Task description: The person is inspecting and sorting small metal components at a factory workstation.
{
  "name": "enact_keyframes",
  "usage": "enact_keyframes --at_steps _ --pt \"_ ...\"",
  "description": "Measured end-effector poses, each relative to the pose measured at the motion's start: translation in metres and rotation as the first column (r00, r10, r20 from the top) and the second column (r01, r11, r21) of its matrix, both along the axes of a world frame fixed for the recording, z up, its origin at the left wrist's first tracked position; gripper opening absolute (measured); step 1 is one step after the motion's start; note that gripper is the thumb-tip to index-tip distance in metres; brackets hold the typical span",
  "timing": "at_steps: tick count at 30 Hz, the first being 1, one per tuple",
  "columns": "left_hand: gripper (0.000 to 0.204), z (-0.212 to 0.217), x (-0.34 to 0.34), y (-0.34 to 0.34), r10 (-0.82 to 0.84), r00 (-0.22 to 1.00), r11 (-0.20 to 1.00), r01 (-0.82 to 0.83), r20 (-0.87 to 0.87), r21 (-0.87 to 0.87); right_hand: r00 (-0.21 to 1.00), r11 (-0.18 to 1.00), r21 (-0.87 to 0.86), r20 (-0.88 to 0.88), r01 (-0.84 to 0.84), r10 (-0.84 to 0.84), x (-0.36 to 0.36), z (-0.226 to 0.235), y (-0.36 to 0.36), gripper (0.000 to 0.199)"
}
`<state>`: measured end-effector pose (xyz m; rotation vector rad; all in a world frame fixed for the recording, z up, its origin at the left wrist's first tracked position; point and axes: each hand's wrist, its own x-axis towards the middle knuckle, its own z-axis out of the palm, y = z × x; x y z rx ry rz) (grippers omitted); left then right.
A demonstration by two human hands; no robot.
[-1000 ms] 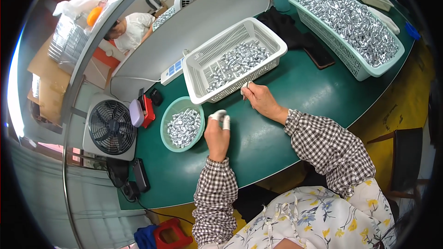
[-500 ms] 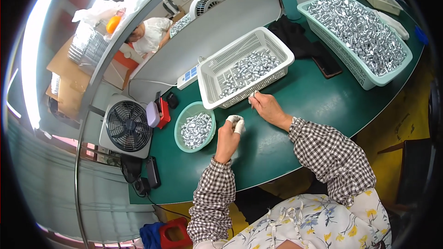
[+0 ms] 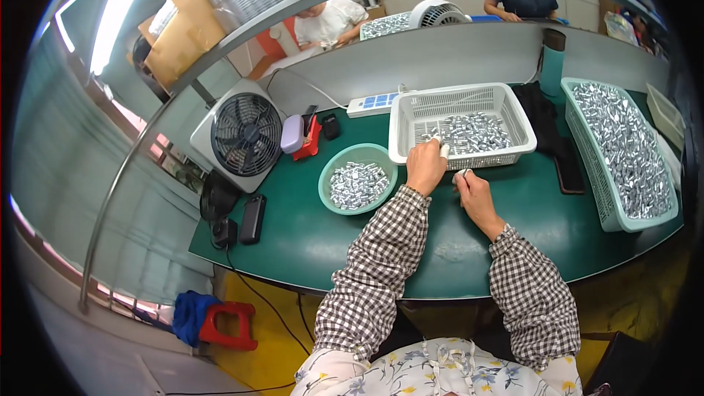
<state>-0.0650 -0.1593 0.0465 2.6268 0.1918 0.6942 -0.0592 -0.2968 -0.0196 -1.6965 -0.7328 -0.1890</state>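
My left hand (image 3: pixel 427 166) reaches over the near wall of the white slotted basket (image 3: pixel 525 141), which holds a layer of small silvery cylindrical metal parts (image 3: pixel 480 133). White coverings wrap some of its fingertips, which are bent together at the parts; what they pinch is too small to make out. Just outside the basket's front, my right hand (image 3: pixel 478 201) hovers over the table with thumb and fingers closed. A covered fingertip shows there, and any part inside the grip is hidden. Left of my left hand stands a round mint-green bowl (image 3: pixel 325 194) with more metal parts (image 3: pixel 358 185).
A large pale-green basket (image 3: pixel 584 171) heaped with similar parts stands on the green table (image 3: pixel 455 249) at right, beside a phone (image 3: pixel 569 169) and dark cloth (image 3: pixel 539 114). A teal bottle (image 3: pixel 552 70), box fan (image 3: pixel 246 134) and power strip (image 3: pixel 372 105) line the back and left. Two people sit beyond the partition.
My left hand has moved from the open table beside the bowl into the white basket. My right hand stays closed near the basket's front. The whole view has swung leftward.
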Motion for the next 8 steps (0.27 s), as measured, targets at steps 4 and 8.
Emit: enact_keyframes --at_steps 4,8 --pt "0.022 -0.001 -0.009 0.021 -0.102 0.994 0.995 0.102 0.049 0.008 1.000 1.000 0.001 -0.015 -0.022 0.022 -0.001 0.003 0.002 0.019" --pt "0.030 0.006 -0.016 0.084 -0.023 0.985 0.993 0.003 0.169 0.115 0.996 0.998 -0.039 -0.085 -0.040 0.037 -0.001 0.006 -0.004 0.016"
